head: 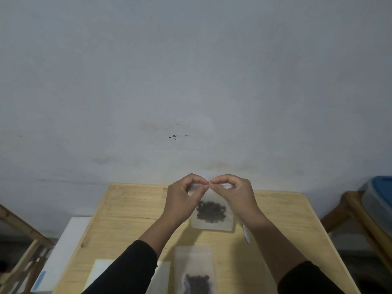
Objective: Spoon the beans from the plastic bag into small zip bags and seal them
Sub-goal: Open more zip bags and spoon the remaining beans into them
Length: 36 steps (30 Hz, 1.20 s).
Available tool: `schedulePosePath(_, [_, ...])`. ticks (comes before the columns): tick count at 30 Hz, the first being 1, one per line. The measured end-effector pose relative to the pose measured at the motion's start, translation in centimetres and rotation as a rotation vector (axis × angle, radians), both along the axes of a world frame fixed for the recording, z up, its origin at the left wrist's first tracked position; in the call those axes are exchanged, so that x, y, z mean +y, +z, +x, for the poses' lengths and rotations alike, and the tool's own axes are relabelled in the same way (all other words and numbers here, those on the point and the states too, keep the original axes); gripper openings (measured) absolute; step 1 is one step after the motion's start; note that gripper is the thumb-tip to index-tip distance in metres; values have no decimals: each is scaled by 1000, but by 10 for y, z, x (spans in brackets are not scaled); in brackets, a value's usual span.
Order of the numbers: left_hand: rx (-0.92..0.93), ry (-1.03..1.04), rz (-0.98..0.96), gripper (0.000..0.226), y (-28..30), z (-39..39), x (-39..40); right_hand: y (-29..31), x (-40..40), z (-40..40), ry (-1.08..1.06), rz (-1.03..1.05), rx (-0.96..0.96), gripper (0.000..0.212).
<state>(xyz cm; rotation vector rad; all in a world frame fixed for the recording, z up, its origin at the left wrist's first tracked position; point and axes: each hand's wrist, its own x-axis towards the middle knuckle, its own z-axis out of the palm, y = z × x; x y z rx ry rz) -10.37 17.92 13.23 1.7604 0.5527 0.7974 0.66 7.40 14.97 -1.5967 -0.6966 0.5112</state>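
Observation:
A small clear zip bag (212, 221) with dark beans in its lower half hangs upright above the wooden table (131, 211). My left hand (183, 198) pinches the left part of its top strip. My right hand (235, 196) pinches the right part, and the fingertips of both nearly meet at the middle. A second small zip bag (194, 270) holding dark beans lies flat on the table near the front edge. A white spoon handle (247, 234) shows beside my right forearm. The large plastic bag is not visible.
A white sheet (99, 272) lies on the table under my left sleeve. A white box (63, 251) stands left of the table, wooden frames (23, 247) at both sides, and a blue-lidded container (379, 194) at the right. A grey wall is close behind.

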Motion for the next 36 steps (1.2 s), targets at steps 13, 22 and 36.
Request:
schedulePosePath(13, [130, 79, -110, 17, -12, -12, 20, -13, -3, -3, -76, -45, 99, 9])
schedulePosePath(22, [449, -18, -124, 20, -71, -58, -1, -101, -25, -37, -80, -290, 175, 12])
schedulePosePath(36, [659, 35, 1, 25, -134, -98, -41, -150, -49, -76, 72, -569, -333, 21])
